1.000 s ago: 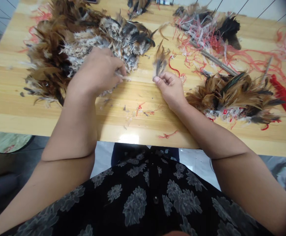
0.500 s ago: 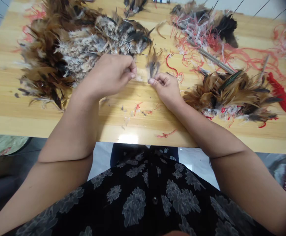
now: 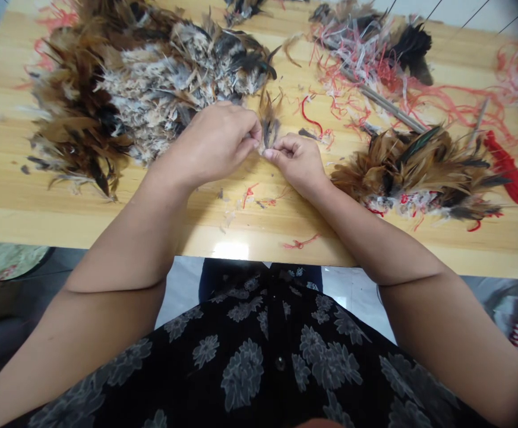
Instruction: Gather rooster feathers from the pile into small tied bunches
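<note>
Between my hands a small bunch of brown and grey feathers stands upright with its tips pointing away from me. My right hand pinches it near the base between thumb and forefinger. My left hand is closed in a pinch right beside the base of the bunch; what lies between those fingertips is too small to make out. A large heap of brown, black and whitish feathers spreads behind and to the left of my left hand. Right of my right forearm lies a pile of bundled brown feathers with red and white bits.
Red and white plastic strands tangle at the back right, around thin sticks. A bundle of red yarn lies at the right. Small scraps and a red thread piece are scattered on the wooden table.
My left hand has moved right and slightly toward me, up to the base of the feather bunch. My right hand has shifted slightly left with the bunch in its pinch.
</note>
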Demonstrator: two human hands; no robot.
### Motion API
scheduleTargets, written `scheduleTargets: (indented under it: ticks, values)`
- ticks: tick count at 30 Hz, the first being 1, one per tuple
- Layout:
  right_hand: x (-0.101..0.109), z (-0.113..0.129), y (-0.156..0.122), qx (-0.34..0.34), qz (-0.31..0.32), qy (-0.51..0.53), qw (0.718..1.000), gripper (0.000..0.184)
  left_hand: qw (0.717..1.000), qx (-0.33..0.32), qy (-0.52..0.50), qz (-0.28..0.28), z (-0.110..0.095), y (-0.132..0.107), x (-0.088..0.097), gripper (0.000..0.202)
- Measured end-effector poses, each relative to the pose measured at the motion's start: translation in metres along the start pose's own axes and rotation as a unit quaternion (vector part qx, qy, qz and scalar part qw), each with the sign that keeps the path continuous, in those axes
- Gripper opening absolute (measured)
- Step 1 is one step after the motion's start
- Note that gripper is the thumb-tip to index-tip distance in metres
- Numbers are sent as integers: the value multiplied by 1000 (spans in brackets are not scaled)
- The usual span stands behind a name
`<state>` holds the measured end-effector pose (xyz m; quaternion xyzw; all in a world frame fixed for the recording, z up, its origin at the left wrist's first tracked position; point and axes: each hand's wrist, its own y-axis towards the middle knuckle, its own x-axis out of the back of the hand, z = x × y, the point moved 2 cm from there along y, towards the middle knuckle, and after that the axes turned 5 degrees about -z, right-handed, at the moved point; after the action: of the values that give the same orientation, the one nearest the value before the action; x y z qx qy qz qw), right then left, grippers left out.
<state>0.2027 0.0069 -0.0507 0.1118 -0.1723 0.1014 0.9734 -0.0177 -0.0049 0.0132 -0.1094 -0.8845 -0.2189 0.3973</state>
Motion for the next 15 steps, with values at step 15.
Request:
scheduleTargets:
  ticks: [15]
  values:
    - [5, 6, -2, -30, 2, 37, 999, 70, 971, -28, -50, -232, -3, 1, 6, 28]
